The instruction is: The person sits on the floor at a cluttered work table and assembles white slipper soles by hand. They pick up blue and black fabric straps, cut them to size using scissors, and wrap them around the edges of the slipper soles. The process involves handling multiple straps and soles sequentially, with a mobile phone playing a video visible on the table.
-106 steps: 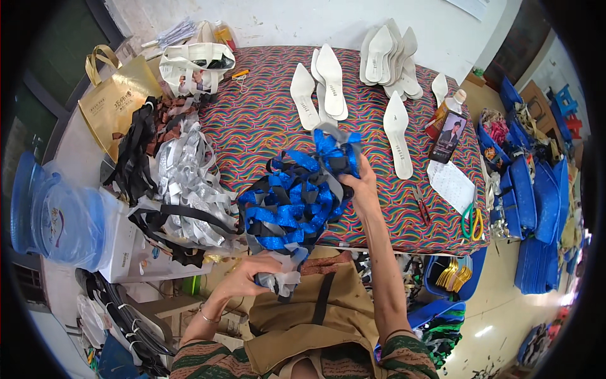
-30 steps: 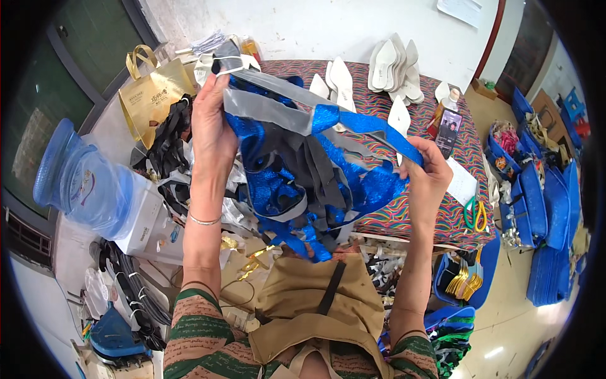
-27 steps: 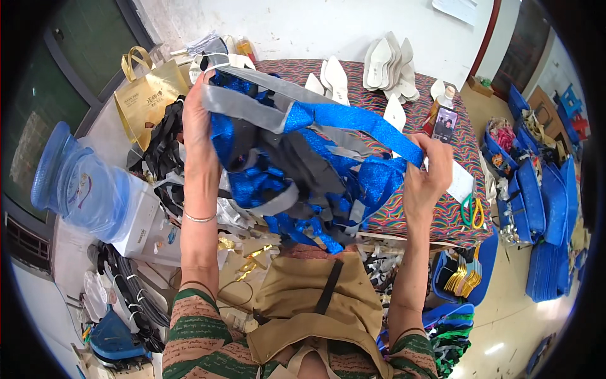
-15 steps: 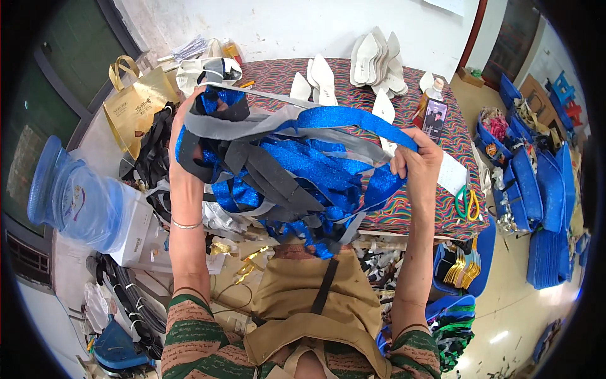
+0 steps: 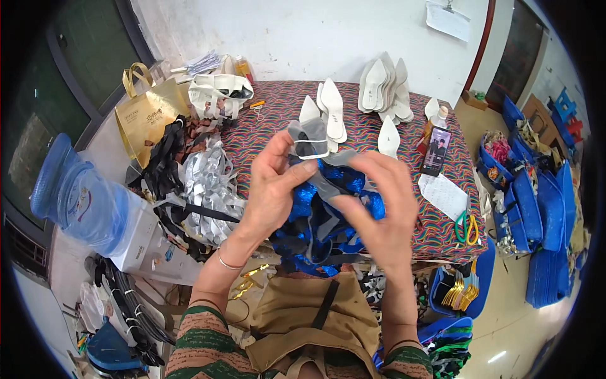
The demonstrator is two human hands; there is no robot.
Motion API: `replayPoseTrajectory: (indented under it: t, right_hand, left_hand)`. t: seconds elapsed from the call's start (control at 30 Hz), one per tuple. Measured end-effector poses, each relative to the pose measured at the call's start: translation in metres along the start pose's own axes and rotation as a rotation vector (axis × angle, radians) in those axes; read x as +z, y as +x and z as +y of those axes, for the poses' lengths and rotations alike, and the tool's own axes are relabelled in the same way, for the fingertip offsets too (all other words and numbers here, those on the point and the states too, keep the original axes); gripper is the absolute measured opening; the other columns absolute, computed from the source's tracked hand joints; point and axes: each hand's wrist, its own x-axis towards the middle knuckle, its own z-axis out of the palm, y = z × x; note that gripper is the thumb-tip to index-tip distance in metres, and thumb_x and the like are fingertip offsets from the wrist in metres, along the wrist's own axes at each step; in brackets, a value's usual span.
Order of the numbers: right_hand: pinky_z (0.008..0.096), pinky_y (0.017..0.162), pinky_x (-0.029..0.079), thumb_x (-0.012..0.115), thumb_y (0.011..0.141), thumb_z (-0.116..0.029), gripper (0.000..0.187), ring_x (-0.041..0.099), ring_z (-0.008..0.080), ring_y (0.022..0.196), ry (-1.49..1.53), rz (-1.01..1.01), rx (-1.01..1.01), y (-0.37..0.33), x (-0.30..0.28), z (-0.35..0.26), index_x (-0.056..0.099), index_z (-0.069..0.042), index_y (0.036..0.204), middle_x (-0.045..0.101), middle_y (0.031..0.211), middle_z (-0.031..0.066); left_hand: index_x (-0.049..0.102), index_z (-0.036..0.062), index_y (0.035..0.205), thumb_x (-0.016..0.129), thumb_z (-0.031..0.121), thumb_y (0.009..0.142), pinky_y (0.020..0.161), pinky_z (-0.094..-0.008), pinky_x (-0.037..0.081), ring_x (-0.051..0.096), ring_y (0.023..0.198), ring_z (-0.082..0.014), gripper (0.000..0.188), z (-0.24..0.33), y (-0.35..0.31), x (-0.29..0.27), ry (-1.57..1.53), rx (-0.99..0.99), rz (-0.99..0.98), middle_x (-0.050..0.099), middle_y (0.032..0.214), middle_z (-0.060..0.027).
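Observation:
A bundle of glittery blue strips [image 5: 303,211] with grey-black backing hangs in front of me, over the table's near edge. My left hand [image 5: 271,186] is closed on the top of it, its thumb pressed on a folded grey end bound by a thin white band [image 5: 314,156]. On the other side of the bundle is my right hand [image 5: 385,208], thumb and fingers apart in a curve. Its fingertips are by the grey strip at the top, and the blue strips show between them. The lower ends of the bundle dangle loose.
The patterned table [image 5: 252,120] bears white insoles [image 5: 331,104], a phone [image 5: 437,151], a bottle [image 5: 435,120], paper [image 5: 444,194] and scissors [image 5: 467,225]. Silver strips [image 5: 211,183] and black strips [image 5: 165,151] lie at left beside a blue water jug [image 5: 79,192]. Blue bins [image 5: 549,196] stand at right.
The blue strips were spread wide between both hands and are now gathered into a narrower hanging bundle. My hands have come together; the right has let go of its blue loop.

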Motion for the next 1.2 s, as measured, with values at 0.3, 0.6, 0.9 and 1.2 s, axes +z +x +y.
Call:
replayPoseTrajectory:
  t: [0.3,0.6,0.9,1.2]
  right_hand:
    - [0.0371,0.074,0.048,0.075,0.075,-0.008,0.036,0.063,0.0313,0.085,0.214,-0.169,0.270,0.004,0.004,0.018,0.060,0.000,0.107,0.062,0.094,0.0141]
    - [0.0297,0.069,0.047,0.064,0.076,-0.007,0.028,0.060,0.0163,0.079,0.289,-0.300,0.586,0.008,-0.011,0.033,0.062,0.001,0.102,0.063,0.086,0.0075]
    - [0.0265,0.064,0.043,0.067,0.082,-0.012,0.025,0.055,0.0096,0.076,0.441,-0.338,0.618,0.005,-0.013,0.038,0.061,0.002,0.102,0.062,0.083,0.0040]
    - [0.0391,0.075,0.047,0.065,0.081,-0.010,0.024,0.059,0.0322,0.085,0.083,-0.319,0.219,0.004,-0.012,0.057,0.061,-0.001,0.103,0.062,0.095,0.0142]
  left_hand:
    - [0.055,-0.0016,0.123,0.056,-0.005,0.085,0.097,-0.0266,0.038,0.052,0.109,-0.0104,0.038,-0.005,0.001,0.013,0.017,-0.062,-0.092,0.058,0.115,-0.0030]
    - [0.062,-0.0037,0.114,0.066,0.004,0.085,0.072,-0.0202,0.046,0.056,0.082,-0.0050,0.029,-0.018,0.002,0.010,0.312,0.007,-0.037,0.064,0.092,0.0001]
    - [0.063,-0.0029,0.104,0.067,0.006,0.084,0.063,-0.0196,0.044,0.053,0.074,-0.0031,0.022,-0.026,0.005,0.011,0.310,-0.023,-0.038,0.062,0.085,0.0019]
    - [0.059,0.0003,0.095,0.067,0.006,0.081,0.064,-0.0215,0.040,0.049,0.074,-0.0039,0.017,-0.030,0.015,0.009,0.521,0.046,-0.077,0.058,0.084,0.0020]
